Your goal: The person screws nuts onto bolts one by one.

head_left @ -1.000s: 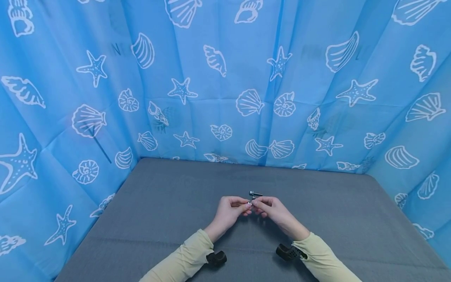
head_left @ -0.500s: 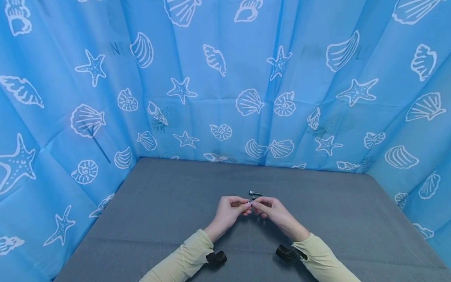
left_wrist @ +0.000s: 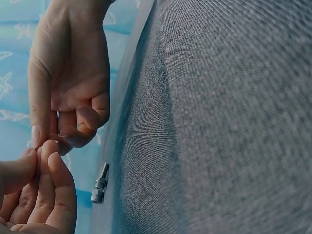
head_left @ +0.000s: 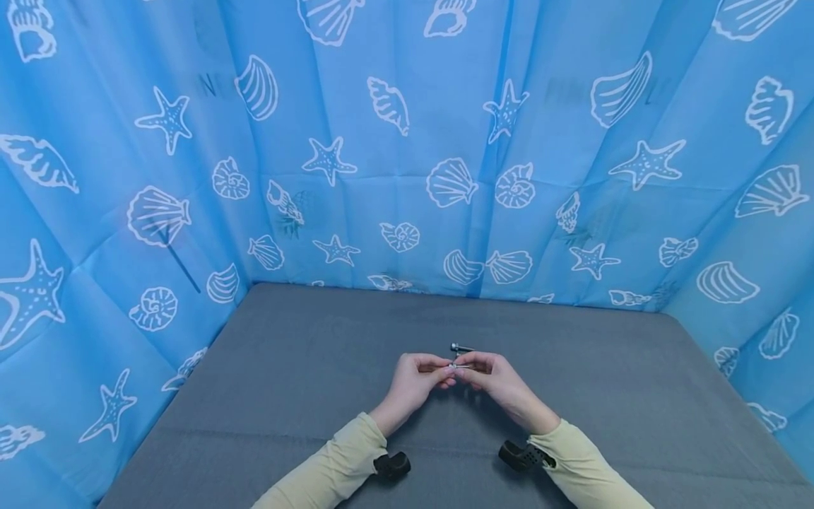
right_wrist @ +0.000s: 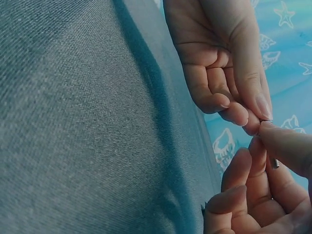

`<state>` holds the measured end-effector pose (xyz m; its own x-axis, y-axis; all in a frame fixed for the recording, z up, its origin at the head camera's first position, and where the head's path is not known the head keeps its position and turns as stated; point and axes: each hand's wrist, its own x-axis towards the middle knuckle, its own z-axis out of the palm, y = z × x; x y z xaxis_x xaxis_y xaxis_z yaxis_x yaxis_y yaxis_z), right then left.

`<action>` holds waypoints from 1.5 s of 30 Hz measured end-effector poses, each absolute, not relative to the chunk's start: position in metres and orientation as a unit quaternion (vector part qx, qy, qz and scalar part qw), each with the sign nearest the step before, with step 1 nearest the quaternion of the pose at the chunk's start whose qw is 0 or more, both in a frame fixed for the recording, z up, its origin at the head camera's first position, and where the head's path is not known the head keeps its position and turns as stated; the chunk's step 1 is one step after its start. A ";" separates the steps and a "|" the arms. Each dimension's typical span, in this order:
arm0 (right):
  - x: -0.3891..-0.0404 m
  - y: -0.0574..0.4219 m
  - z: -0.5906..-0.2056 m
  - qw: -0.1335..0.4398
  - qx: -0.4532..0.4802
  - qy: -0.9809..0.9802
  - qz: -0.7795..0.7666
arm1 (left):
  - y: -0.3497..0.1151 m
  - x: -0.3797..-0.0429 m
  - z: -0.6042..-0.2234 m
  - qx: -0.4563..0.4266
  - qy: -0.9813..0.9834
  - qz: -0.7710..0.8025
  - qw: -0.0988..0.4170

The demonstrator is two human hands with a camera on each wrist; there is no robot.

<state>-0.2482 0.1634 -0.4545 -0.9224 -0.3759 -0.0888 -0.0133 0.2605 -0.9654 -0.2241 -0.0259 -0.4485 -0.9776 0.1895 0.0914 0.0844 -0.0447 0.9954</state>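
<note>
My left hand (head_left: 415, 382) and right hand (head_left: 499, 385) meet fingertip to fingertip over the table's middle. Between the left thumb and index finger is pinched a small silver nut-like piece (head_left: 452, 365), mostly hidden by the fingertips. The right thumb and fingers pinch a thin metal bolt (right_wrist: 275, 163); its end shows behind the thumb in the right wrist view. Just beyond the hands, a silver bolt (head_left: 461, 348) lies on the table; the left wrist view shows this bolt hardware (left_wrist: 100, 184), with a hex part and a shank. Another small metal part (head_left: 458, 355) shows close by it.
Grey cloth covers the table (head_left: 305, 332), with slight folds across it. A blue curtain (head_left: 394, 198) printed with white shells and starfish hangs behind and along both sides. Black wrist cameras (head_left: 392, 466) sit at the cuffs of the pale sleeves (head_left: 337, 459).
The hands stay together in nearly the same place. The right fingers have shifted slightly at the tips, and a thin shiny length of the bolt now shows between them.
</note>
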 end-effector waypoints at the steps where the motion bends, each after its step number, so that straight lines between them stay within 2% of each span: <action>1: -0.248 0.164 -0.454 0.151 -0.127 0.781 -0.593 | -0.026 -0.223 -0.447 0.098 0.689 0.717 0.038; 12: -0.246 0.162 -0.447 0.173 -0.116 0.770 -0.604 | -0.023 -0.232 -0.458 0.098 0.687 0.719 0.034; 18: -0.247 0.162 -0.451 0.159 -0.127 0.766 -0.610 | -0.023 -0.241 -0.473 0.096 0.690 0.717 0.031; 45: -0.244 0.163 -0.454 0.159 -0.113 0.777 -0.598 | -0.022 -0.239 -0.475 0.099 0.687 0.719 0.033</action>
<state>-0.2443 0.1625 -0.4543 -0.9241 -0.3653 -0.1120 0.0145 0.2593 -0.9657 -0.2392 -0.0216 -0.4752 -0.9783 0.1831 0.0972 0.0889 -0.0531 0.9946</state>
